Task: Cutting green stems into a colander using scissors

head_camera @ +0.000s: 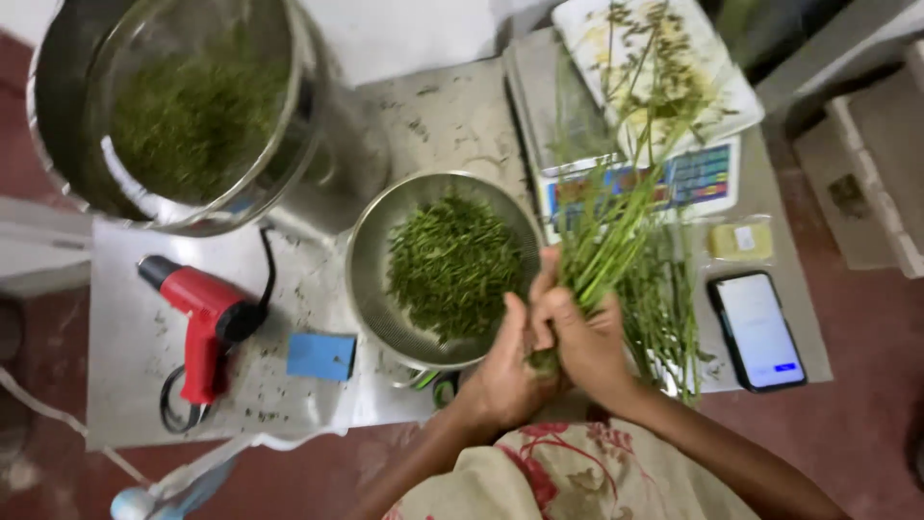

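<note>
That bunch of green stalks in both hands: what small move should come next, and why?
Probably pinch off the stalk ends over the metal strainer. Both hands, left hand and right hand, grip the bunch of green stalks by its base right at the strainer's rim, and the strainer already holds short green cut pieces.

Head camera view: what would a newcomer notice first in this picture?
At the centre, the right hand and left hand grip a bundle of long green stalks over the table's near edge. Just left of them stands a metal strainer bowl of chopped greens. A red heat gun lies further left.
</note>
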